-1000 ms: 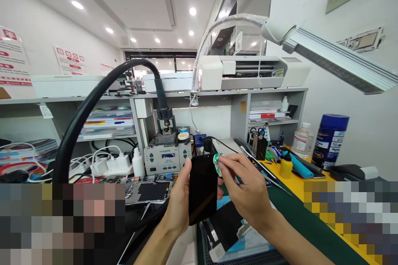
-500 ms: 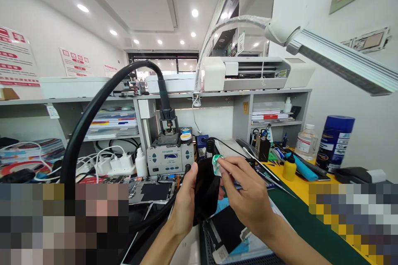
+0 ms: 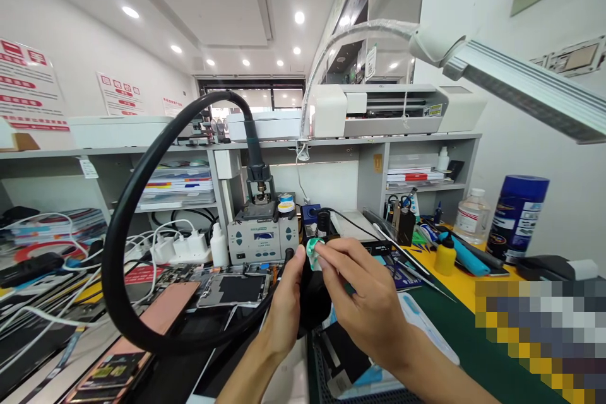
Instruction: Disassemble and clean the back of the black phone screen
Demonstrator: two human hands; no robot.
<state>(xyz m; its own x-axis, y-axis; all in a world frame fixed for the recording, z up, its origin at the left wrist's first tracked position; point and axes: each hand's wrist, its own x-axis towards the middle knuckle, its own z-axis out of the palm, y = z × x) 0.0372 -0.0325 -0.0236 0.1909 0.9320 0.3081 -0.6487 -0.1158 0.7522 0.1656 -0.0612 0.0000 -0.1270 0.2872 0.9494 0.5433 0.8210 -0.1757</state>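
Observation:
Upright in my left hand [image 3: 283, 312] is a dark, glossy flat panel [image 3: 315, 304], its thumb along the left edge and the other fingers mostly hidden behind. The fingertips of my right hand [image 3: 364, 290] pinch a small green and white crumpled piece [image 3: 313, 254] at the panel's top, close to my left thumb. Under my hands, a black flat part [image 3: 346, 350] with a silvery strip lies on a blue and white item in a dark tray [image 3: 324, 385].
A thick black hose [image 3: 111, 252] loops at the left from a grey soldering station [image 3: 262, 241]. Pink and dark phone parts [image 3: 165, 306] cover the left bench. Bottles, a blue can [image 3: 516, 218] and tools stand at the right. A lamp [image 3: 530, 85] hangs above.
My right hand has moved slightly left with the green and white piece, from the panel's upper right toward my left thumb. The view has shifted slightly.

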